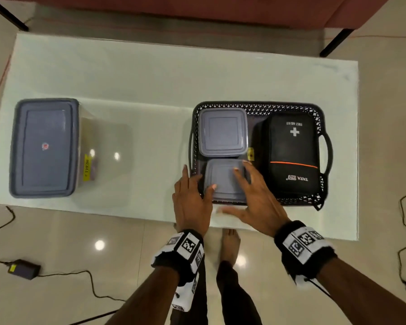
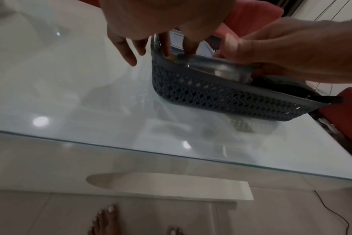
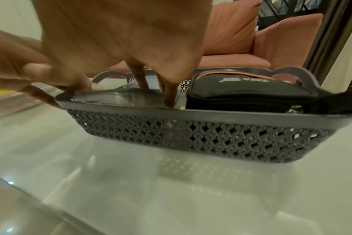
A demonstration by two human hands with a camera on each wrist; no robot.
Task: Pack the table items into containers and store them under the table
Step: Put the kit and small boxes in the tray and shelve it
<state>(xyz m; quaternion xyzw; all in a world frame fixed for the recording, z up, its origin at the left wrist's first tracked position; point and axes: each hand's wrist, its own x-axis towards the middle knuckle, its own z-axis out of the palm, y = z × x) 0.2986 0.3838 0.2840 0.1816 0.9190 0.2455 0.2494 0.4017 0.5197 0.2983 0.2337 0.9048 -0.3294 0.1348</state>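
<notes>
We read home living room: pink sofa [image 3: 241, 35] beyond glass coffee table [image 1: 150, 73], glossy tiled floor [image 1: 63, 235], bare feet [image 2: 104, 221].

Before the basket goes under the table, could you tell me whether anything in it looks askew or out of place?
The near small container sits tilted, not yet flat in the basket; both hands rest on its lid. The far container and first aid kit lie neatly.

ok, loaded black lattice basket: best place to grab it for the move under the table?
Take the black lattice plastic basket by the two loop handles on its short ends, one grip from each side. It sits flat and full, so a two-ended lift should keep it level.
</notes>
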